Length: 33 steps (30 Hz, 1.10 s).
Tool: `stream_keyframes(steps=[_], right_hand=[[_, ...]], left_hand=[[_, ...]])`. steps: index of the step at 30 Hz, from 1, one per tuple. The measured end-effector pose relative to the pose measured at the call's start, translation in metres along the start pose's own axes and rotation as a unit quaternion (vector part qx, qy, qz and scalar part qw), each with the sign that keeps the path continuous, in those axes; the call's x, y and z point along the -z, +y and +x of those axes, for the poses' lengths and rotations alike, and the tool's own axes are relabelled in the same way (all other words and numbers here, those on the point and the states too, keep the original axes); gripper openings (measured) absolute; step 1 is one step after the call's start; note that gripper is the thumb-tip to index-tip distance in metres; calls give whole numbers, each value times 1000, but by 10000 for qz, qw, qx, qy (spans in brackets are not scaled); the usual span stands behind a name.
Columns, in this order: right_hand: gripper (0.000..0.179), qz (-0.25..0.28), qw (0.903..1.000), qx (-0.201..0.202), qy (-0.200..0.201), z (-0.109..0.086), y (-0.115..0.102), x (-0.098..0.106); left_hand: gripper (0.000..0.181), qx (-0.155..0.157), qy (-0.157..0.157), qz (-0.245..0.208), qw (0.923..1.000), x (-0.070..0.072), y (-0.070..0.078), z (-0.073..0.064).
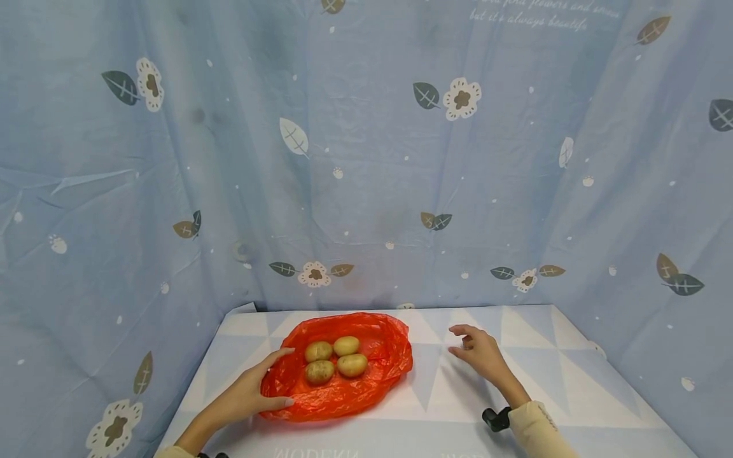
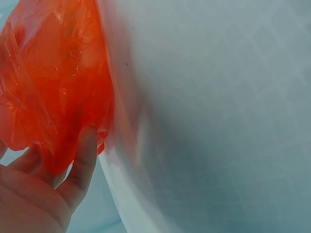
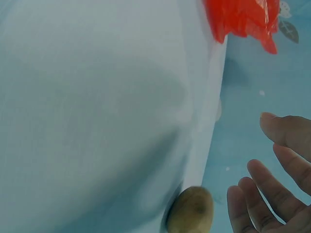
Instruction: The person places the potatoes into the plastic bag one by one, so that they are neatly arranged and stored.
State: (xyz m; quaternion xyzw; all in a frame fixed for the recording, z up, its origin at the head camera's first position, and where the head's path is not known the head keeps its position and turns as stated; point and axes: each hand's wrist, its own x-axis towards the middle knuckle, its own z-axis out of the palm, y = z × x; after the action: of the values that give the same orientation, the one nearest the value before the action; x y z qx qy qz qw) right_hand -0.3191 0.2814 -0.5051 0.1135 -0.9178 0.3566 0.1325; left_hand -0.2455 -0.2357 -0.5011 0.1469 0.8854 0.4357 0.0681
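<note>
A red plastic bag (image 1: 378, 391), its mouth spread wide, lies on the table with several potatoes (image 1: 352, 365) inside. At its left side my left hand (image 1: 249, 388) holds the bag, thumb near the front and fingers farther back. The left wrist view shows the thumb (image 2: 86, 150) against the crinkled plastic (image 2: 63, 92), with the other fingers partly behind it. My right hand (image 1: 483, 355) hovers right of the bag, fingers apart and loosely bent, holding nothing. Below that hand in the right wrist view is a single potato (image 3: 191, 211) on the table, not discernible in the head view.
The table (image 1: 424, 432) wears a pale cloth with triangle shapes. Blue curtains (image 1: 372, 191) printed with leaves and flowers hang behind and at both sides. A black device (image 1: 495, 420) is at my right wrist.
</note>
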Motion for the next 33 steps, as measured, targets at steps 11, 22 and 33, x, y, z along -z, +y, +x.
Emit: stream_keyframes(steps=[11,22,33], right_hand=[[41,63,9998,-160,116,-2,24,11],[44,-169,9988,-457,103,-2,40,17],[51,13,9910,-1327,-177,1,51,9]], left_hand=[[95,53,-4,-31,10000,0,-1,-1],[93,22,17,16,10000,2,-3,-2],[94,54,5,14,10000,3,0,-2]])
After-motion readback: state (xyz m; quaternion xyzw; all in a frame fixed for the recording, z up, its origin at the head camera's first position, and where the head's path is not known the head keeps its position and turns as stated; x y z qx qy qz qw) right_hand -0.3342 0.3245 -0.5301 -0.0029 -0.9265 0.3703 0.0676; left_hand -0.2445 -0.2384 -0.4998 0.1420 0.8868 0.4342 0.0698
